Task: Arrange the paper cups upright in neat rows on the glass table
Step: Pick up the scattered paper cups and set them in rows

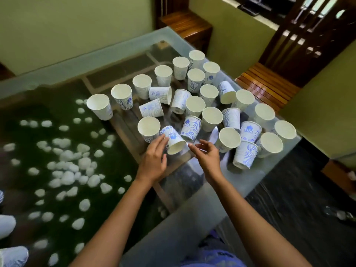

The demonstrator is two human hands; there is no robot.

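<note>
Many white paper cups with blue print stand or lie on the glass table (250,182). A row of upright cups (122,91) runs along the far side, and more upright cups (230,139) crowd the right. Several cups lie tipped over (160,94) in the middle. One cup (176,145) lies on its side near the front, mouth toward me. My left hand (154,160) holds this cup, fingers along its left side and thumb below its rim. My right hand (207,157) hovers just right of the rim, fingers loosely curled and holding nothing.
Under the glass lies green turf with several white pebbles (67,166). Wooden benches (267,83) and pale walls stand beyond the table's far and right edges. Dark floor (298,199) lies to the right. White shoes (7,226) show at the left edge.
</note>
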